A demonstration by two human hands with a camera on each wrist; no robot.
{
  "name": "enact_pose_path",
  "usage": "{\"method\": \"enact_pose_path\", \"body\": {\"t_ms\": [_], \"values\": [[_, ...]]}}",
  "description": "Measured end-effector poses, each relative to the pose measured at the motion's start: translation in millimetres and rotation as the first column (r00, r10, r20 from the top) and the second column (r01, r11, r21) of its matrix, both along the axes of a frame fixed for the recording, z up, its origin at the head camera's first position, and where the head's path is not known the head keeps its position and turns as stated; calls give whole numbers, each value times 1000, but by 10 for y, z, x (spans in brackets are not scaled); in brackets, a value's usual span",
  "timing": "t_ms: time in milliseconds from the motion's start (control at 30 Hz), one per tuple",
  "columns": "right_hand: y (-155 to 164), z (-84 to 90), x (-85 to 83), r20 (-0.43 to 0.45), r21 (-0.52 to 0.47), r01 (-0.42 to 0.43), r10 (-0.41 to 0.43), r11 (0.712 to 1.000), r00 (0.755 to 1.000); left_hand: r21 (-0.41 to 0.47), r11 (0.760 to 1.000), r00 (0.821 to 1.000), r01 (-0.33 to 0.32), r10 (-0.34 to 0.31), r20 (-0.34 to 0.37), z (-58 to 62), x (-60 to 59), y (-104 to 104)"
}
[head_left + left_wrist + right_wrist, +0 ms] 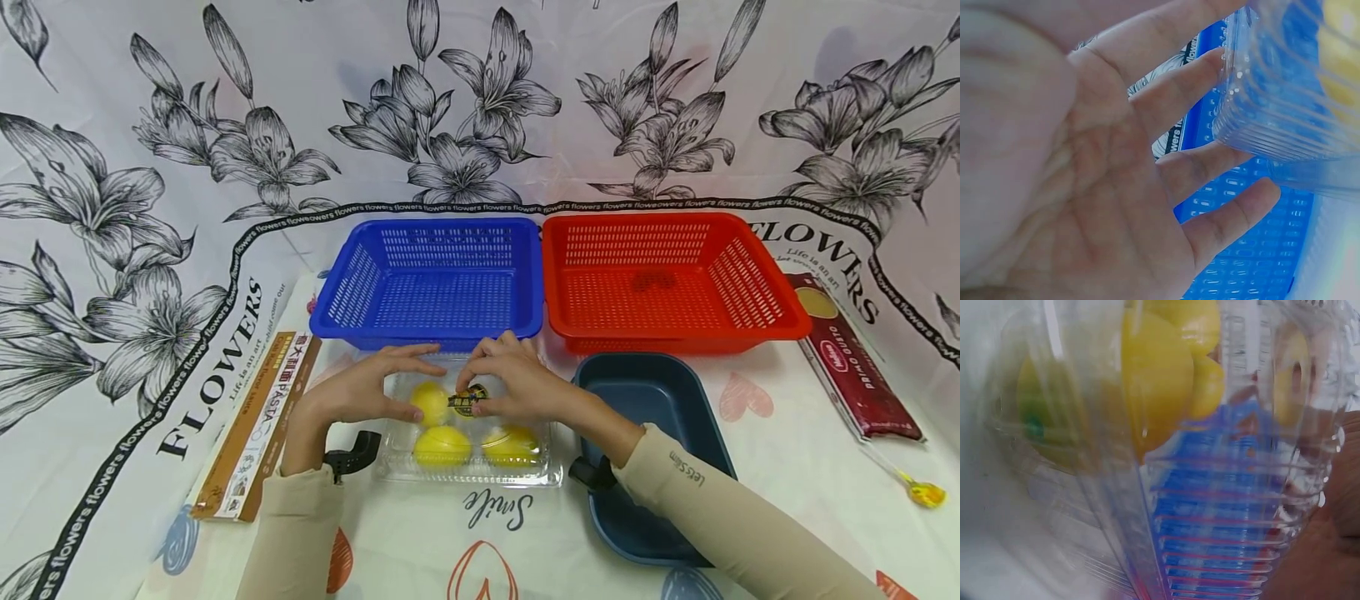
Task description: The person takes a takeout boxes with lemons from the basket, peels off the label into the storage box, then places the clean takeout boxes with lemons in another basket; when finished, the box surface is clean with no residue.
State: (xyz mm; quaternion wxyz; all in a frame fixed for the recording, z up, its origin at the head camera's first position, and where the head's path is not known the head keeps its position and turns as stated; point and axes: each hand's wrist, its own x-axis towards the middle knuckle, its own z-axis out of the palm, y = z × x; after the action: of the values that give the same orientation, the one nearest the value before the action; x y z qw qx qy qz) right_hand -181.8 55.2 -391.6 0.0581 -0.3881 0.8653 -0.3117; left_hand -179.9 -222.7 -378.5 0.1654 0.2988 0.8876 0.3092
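A clear plastic clamshell box [471, 477] of lemons [442, 447] lies in front of the blue basket, with a black and gold label [467, 401] on its lid. My left hand [367, 389] is at the box's left side, fingers spread and fairly straight, fingertips right by its ribbed wall [1260, 134] in the left wrist view. Over the right part of the lid is my right hand [517, 379], fingers bent, thumb and index tips beside the label. Whether they pinch anything, I cannot tell. Through the plastic, the right wrist view shows lemons [1157, 381] and part of that hand.
Behind the box stand a blue basket [427, 342] and a red basket [675, 343]. A dark blue tray [656, 533] lies under my right forearm. At left is a pasta box [251, 425]; at right, a red packet [862, 375] and a small yellow-ended item [926, 493].
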Motion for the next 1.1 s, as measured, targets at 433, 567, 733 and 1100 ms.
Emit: {"method": "enact_pose_path", "body": {"t_ms": [433,567,733,1100], "values": [[8,27,-20,100,-74,-80,87,994,991,8,1000,1000,-5,5,17,17,3,11],[32,28,-23,154,-105,-97,112,990,982,9,1000,1000,-5,5,22,16,6,14],[111,61,-34,204,-170,-104,138,980,969,9,1000,1000,-5,5,22,12,7,13],[525,184,-5,279,-264,53,24,963,960,7,1000,1000,0,0,19,-11,6,0]]}}
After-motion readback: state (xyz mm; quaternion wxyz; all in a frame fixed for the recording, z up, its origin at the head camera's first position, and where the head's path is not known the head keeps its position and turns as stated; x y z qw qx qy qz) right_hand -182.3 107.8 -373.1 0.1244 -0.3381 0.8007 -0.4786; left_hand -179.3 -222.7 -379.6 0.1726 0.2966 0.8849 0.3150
